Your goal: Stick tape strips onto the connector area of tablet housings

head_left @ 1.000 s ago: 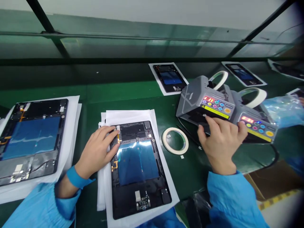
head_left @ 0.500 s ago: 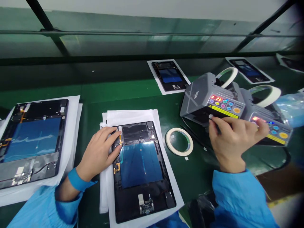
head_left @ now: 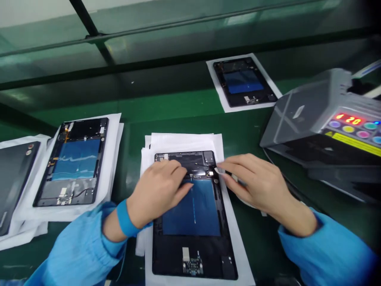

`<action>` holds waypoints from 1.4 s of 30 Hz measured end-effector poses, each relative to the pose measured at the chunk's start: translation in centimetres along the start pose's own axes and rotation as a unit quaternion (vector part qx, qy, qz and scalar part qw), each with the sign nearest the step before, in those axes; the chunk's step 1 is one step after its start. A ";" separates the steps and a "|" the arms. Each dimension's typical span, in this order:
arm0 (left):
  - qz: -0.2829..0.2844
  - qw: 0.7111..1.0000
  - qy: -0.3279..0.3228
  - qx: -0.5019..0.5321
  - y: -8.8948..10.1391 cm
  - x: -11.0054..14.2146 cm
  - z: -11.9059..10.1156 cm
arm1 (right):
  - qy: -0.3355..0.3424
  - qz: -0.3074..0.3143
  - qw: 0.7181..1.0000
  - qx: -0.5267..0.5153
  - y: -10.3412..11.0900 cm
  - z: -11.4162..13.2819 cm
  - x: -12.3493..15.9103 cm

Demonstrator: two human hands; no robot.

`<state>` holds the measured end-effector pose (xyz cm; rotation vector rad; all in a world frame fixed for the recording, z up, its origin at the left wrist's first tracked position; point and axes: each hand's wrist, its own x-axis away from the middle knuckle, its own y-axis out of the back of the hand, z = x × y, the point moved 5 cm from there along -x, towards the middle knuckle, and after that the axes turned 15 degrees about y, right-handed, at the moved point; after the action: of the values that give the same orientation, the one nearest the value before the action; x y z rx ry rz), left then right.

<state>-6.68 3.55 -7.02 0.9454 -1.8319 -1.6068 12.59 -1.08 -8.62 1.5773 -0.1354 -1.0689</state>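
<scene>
An opened tablet lies in front of me on white sheets, with a blue battery panel and small circuit parts inside. My left hand rests over its upper left part, fingers bent down and thumb apart from the index finger. Its other fingertips are hidden. Near the tablet's upper right edge, my right hand pinches a small white piece of tape between thumb and index finger. A thin black cable runs close to those fingertips.
A grey tape dispenser with a lit red display stands at right. Another opened tablet lies on sheets at left, beside a dark tablet cover. One more opened tablet lies at the back on paper.
My right hand has moved left from the tape dispenser to the tablet's upper right edge, carrying the tape piece. My left hand has shifted from the tablet's left edge towards its middle. The view has turned left.
</scene>
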 end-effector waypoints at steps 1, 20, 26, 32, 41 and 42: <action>0.017 1.000 0.007 0.005 -0.3 -0.6 -0.8 | 0.003 0.005 1.000 -0.009 -0.8 -0.2 0.1; 0.023 0.990 0.026 0.137 -3.0 -3.4 -4.2 | -0.035 -0.021 0.992 -0.123 -2.0 -1.2 2.3; 0.007 0.989 0.010 0.147 -3.1 -3.5 -4.2 | -0.036 -0.013 0.992 -0.120 -2.0 -1.2 2.3; 0.012 0.990 -0.001 0.140 -3.2 -3.5 -4.3 | -0.025 -0.008 0.995 -0.101 -2.1 -1.1 2.1; 0.024 0.991 0.011 0.130 -3.2 -3.5 -4.1 | 0.015 0.053 0.998 -0.015 -1.8 -0.7 1.3; 0.028 0.991 0.024 0.130 -3.2 -3.5 -3.9 | 0.019 0.050 0.999 -0.009 -1.8 -0.6 1.2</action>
<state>-0.95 3.71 -9.34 1.0237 -2.0497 -1.3205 12.95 -0.80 -10.83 1.5568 -0.1779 -0.9593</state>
